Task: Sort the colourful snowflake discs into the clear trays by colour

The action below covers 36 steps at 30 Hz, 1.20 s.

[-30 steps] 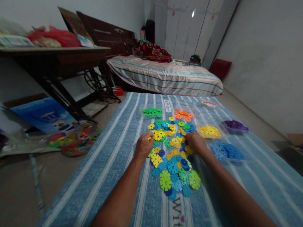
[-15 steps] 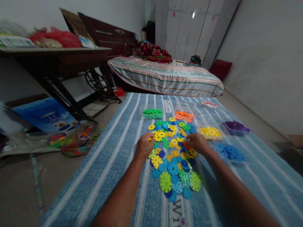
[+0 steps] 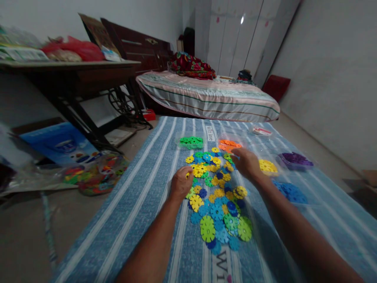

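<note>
A loose pile of notched plastic discs (image 3: 217,211) in yellow, blue, green and lime lies on the striped cloth. At the pile's left edge is my left hand (image 3: 182,182), its fingers curled and pinching a yellow notched disc (image 3: 187,175). My right hand (image 3: 246,163) is over the pile's far right side, fingertips at the near edge of the clear tub of orange discs (image 3: 226,143). An orange notched disc (image 3: 231,149) shows at those fingertips, partly covered by them. The tub of yellow discs (image 3: 268,166) is partly hidden behind my right hand.
Clear tubs hold green discs (image 3: 191,142), purple discs (image 3: 295,160) and blue discs (image 3: 291,192). A small clear box (image 3: 262,131) sits at the far right of the cloth. Beyond are a bed (image 3: 212,96) and a sewing-machine table (image 3: 73,65) at left.
My right hand has moved away from me, from the middle of the pile to the orange tub, and the orange disc has left the pile. My left hand has stayed in place.
</note>
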Available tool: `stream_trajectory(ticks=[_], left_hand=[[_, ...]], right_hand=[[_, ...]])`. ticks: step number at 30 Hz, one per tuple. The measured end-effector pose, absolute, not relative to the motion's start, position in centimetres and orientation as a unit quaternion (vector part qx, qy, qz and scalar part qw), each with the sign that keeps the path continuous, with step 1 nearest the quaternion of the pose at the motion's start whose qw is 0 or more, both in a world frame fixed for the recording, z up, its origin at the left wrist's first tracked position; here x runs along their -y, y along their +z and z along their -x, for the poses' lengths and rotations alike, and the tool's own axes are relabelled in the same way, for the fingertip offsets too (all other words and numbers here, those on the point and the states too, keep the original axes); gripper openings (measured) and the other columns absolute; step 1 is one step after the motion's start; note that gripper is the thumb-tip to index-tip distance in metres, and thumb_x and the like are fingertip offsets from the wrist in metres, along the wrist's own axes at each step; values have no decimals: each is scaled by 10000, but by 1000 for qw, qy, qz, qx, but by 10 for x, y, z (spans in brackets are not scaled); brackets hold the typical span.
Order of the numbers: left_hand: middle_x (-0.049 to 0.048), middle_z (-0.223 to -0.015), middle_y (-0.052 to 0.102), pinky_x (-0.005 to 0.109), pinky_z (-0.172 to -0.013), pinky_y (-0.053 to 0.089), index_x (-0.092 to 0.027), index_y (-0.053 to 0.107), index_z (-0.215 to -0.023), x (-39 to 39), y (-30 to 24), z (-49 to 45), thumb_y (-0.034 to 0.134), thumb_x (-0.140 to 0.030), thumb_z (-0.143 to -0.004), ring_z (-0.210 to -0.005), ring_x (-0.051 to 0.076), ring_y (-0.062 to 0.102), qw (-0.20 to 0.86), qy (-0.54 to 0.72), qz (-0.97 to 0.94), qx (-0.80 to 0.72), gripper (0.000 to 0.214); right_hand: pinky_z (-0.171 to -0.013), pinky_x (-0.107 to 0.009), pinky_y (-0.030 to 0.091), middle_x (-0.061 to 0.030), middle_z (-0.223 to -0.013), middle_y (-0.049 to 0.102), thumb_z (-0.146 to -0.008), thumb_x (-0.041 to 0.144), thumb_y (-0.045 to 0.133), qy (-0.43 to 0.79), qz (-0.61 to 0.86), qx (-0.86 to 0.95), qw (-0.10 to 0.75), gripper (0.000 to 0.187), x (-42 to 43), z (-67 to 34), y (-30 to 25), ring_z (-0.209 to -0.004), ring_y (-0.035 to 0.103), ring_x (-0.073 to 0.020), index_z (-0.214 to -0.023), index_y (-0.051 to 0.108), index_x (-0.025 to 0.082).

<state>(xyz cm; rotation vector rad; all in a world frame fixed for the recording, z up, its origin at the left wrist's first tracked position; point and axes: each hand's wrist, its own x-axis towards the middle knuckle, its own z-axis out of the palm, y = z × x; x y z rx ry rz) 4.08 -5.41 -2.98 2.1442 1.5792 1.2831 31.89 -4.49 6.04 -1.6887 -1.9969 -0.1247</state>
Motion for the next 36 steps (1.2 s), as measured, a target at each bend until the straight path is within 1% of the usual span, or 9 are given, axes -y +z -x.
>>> stream_trajectory(ticks=[4, 9, 13, 15, 20, 25, 29, 33, 36], left_hand=[[57, -1014, 740, 337, -934, 551, -208, 673, -833, 54, -30, -41, 559, -176, -818, -992, 189, 686, 94, 429, -721, -535, 119], [69, -1029, 738, 354, -950, 547, -200, 674, -850, 55, -28, -41, 548, -168, -815, -1008, 195, 684, 95, 424, -725, -535, 134], [65, -1032, 738, 358, -957, 546, -206, 675, -858, 56, -27, -38, 546, -185, -814, -1006, 193, 684, 96, 424, -727, -531, 138], [72, -1025, 738, 359, -952, 548, -201, 676, -858, 57, -27, -36, 543, -204, -821, -1004, 196, 686, 95, 428, -726, -530, 138], [85, -1028, 735, 363, -936, 556, -197, 678, -880, 60, -23, -40, 525, -249, -858, -995, 201, 689, 94, 425, -735, -520, 163], [87, -1024, 736, 395, -906, 559, -204, 685, -916, 69, -15, -57, 526, -245, -867, -987, 222, 686, 51, 383, -780, -493, 171], [78, -1010, 736, 442, -911, 539, -224, 689, -898, 67, 2, -81, 535, -227, -858, -996, 246, 671, -15, 363, -795, -486, 159], [84, -1043, 720, 395, -937, 538, -210, 684, -934, 42, 22, -116, 493, -178, -861, -1027, 224, 655, 17, 338, -839, -426, 207], [88, -1034, 710, 392, -958, 527, -195, 680, -953, 12, 25, -145, 489, -128, -828, -1035, 229, 646, 46, 290, -855, -428, 238]], right_hand=[[-753, -270, 438, -73, -977, 692, -905, 271, 551, 60, 588, 790, 163, 180, 76, -314, 18, -893, 632, -199, -962, 705, 197], [-820, -257, 423, -61, -1034, 665, -915, 280, 540, 92, 579, 789, 183, 173, 82, -320, -7, -958, 603, -184, -904, 688, 191], [-785, -259, 413, -51, -947, 655, -914, 273, 521, 89, 602, 770, 193, 182, 75, -323, -12, -903, 588, -181, -865, 678, 195], [-798, -268, 416, -58, -944, 660, -917, 277, 508, 86, 603, 764, 213, 201, 74, -322, -15, -909, 583, -187, -855, 681, 195], [-879, -303, 435, -75, -993, 690, -899, 290, 522, 123, 570, 746, 322, 210, 73, -324, -27, -957, 600, -205, -856, 705, 196], [-848, -307, 468, -58, -918, 706, -875, 298, 529, 194, 549, 699, 416, 212, 68, -328, -30, -906, 636, -196, -798, 705, 210], [-772, -295, 478, -37, -814, 693, -858, 316, 551, 235, 542, 664, 458, 203, 65, -328, -30, -800, 638, -183, -748, 691, 219], [-760, -294, 469, -31, -792, 681, -849, 313, 558, 241, 538, 649, 481, 200, 62, -325, -33, -794, 630, -182, -732, 687, 215], [-760, -295, 465, -29, -781, 675, -853, 311, 549, 241, 540, 646, 483, 209, 61, -324, -36, -787, 620, -181, -728, 686, 215]])
